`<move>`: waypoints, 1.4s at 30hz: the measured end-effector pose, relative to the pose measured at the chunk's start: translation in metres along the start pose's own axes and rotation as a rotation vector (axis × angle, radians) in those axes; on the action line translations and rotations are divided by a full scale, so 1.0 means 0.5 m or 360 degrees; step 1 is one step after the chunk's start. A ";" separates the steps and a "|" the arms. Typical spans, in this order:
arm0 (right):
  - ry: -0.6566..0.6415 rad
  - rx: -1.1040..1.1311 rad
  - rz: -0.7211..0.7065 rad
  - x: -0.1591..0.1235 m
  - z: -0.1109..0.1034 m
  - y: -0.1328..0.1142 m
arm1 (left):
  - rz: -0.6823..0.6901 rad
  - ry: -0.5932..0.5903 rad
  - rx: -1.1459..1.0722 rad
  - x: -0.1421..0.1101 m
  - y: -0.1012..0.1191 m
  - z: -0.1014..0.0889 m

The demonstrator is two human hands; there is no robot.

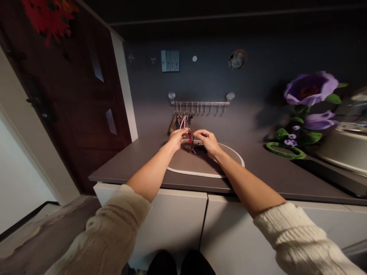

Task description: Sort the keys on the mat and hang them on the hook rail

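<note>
Between my two hands a thin red cord (191,132) runs taut, with a red knotted part and some small dark metal keys (192,149) hanging below it. My left hand (177,138) pinches one end of the cord. At the other end my right hand (208,140) is closed with fingertips together on the cord. Both hands are above a brown oval mat (200,173) with a white rim. Just behind my left hand, more keys (177,117) and a pink strap (182,122) hang from a hook rail (200,103) on the wall.
The dark countertop (120,160) spans above white cabinet doors (172,214). To the right stand purple fabric flowers (311,89), a green ring (286,152) and a large pale rounded object (344,147). A dark red door (74,99) is at the left.
</note>
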State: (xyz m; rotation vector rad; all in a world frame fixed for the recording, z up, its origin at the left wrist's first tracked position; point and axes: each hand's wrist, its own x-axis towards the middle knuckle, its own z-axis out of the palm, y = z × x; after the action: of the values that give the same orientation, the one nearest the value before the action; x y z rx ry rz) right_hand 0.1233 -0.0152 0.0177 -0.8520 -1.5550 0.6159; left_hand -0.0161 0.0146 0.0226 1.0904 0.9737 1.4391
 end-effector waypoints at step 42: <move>0.0100 0.0503 0.0162 0.028 -0.023 -0.019 | 0.0022 -0.0424 0.0109 -0.026 -0.010 0.012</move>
State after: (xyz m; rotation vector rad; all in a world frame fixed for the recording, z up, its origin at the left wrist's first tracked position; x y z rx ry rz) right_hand 0.1326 -0.0102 0.0354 -0.7050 -1.3192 0.8746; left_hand -0.0084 0.0024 0.0179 1.3037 0.8308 1.2403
